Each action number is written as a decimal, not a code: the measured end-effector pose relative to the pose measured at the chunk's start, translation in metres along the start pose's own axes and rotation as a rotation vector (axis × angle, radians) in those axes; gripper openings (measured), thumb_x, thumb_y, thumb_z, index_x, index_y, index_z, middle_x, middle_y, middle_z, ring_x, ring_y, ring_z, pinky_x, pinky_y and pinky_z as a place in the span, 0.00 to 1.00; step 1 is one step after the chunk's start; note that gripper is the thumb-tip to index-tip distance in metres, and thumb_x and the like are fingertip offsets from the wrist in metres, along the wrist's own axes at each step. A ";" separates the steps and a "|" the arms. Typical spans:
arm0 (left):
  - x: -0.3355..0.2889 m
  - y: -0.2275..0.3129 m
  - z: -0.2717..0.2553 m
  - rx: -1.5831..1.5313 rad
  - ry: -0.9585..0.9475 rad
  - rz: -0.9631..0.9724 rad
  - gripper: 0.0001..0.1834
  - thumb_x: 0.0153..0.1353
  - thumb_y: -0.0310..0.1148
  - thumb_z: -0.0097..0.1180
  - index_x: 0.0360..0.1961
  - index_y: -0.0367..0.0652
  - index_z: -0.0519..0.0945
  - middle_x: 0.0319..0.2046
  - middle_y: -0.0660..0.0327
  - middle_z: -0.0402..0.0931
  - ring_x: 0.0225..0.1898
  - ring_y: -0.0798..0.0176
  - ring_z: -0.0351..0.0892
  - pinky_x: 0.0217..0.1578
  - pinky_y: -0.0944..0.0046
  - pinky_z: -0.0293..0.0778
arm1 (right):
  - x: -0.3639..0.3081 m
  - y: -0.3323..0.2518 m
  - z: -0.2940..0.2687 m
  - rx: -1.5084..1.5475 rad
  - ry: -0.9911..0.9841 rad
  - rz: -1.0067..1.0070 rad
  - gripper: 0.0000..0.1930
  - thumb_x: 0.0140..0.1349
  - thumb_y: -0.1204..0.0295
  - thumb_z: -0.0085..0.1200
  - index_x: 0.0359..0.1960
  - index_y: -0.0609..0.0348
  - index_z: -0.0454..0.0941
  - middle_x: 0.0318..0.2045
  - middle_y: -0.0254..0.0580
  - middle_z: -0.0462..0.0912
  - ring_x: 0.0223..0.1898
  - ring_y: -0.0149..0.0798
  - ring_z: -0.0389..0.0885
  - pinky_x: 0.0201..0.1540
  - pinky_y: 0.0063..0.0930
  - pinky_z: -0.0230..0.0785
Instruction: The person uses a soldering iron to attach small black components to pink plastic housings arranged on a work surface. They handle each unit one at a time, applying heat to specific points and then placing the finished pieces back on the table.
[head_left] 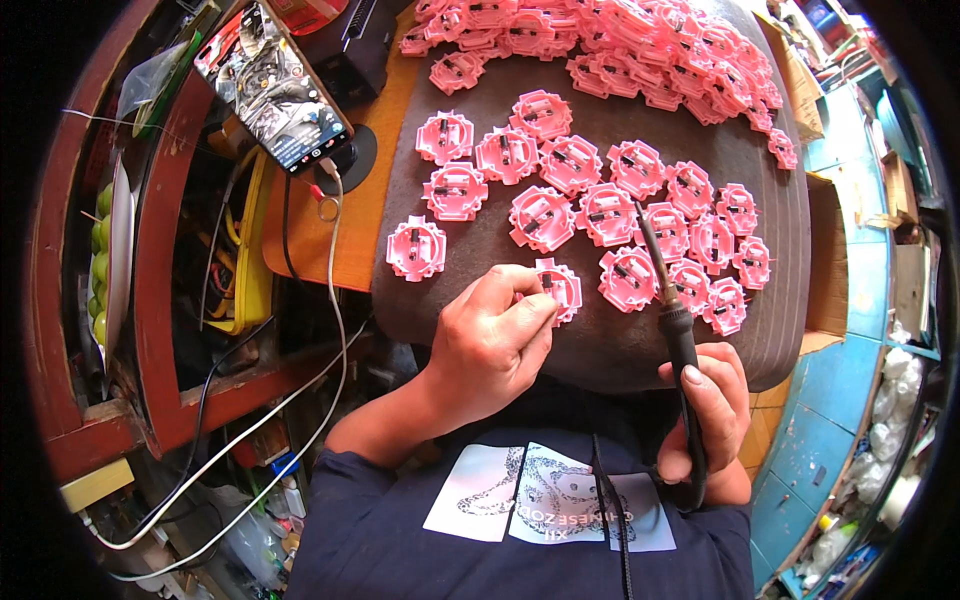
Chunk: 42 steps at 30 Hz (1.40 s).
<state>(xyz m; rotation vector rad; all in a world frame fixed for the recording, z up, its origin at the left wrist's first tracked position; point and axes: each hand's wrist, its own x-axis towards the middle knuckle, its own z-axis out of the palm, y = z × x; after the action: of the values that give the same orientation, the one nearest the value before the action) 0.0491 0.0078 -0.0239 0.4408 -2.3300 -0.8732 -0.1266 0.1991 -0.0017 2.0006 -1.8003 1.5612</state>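
Note:
My right hand (710,410) is wrapped round the dark handle of a soldering iron (680,350), its metal tip pointing up and away over the pink pieces. Closed in a pinch, my left hand (495,335) is at the left side of one pink plastic housing (567,292). The fingers cover part of that housing, and I cannot make out what is between them. Beyond both hands, several more pink housings (542,218) lie spread out face up, with small black and light parts set across their middles.
A dense heap of pink housings (640,45) covers the far side of the dark board (420,290). At the left, a phone (275,90) with its screen lit stands on a round base, with a white cable (337,230) running down from it. Blue cabinets (830,400) stand at the right.

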 end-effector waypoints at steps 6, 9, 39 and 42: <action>0.001 0.000 -0.002 0.052 -0.021 0.031 0.11 0.54 0.17 0.69 0.39 0.37 0.85 0.39 0.54 0.81 0.37 0.52 0.85 0.38 0.57 0.82 | -0.001 -0.014 -0.017 0.095 -0.146 0.074 0.20 0.63 0.63 0.69 0.51 0.64 0.83 0.29 0.45 0.81 0.25 0.43 0.78 0.26 0.37 0.69; 0.002 0.001 -0.003 0.051 -0.032 0.044 0.12 0.54 0.17 0.69 0.40 0.37 0.85 0.39 0.54 0.81 0.38 0.51 0.85 0.38 0.57 0.82 | -0.001 -0.012 -0.009 0.116 -0.137 0.059 0.18 0.63 0.67 0.68 0.50 0.66 0.83 0.26 0.43 0.82 0.22 0.42 0.77 0.24 0.36 0.67; 0.002 0.001 -0.004 0.044 -0.036 0.047 0.12 0.53 0.17 0.70 0.40 0.37 0.85 0.38 0.55 0.80 0.37 0.51 0.85 0.38 0.56 0.81 | 0.007 -0.013 -0.004 0.137 -0.177 0.008 0.16 0.59 0.73 0.66 0.47 0.68 0.83 0.22 0.40 0.79 0.19 0.39 0.75 0.22 0.34 0.67; 0.002 0.001 -0.004 0.048 -0.033 0.049 0.12 0.54 0.17 0.70 0.40 0.37 0.85 0.38 0.55 0.80 0.36 0.51 0.85 0.38 0.56 0.81 | 0.006 -0.013 -0.003 0.125 -0.167 0.003 0.16 0.59 0.74 0.66 0.47 0.68 0.82 0.22 0.40 0.79 0.19 0.38 0.75 0.22 0.34 0.66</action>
<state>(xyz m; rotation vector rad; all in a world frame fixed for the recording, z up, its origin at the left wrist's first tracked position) 0.0495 0.0059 -0.0198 0.3899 -2.3865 -0.8082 -0.1191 0.2011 0.0110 2.2478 -1.8017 1.5885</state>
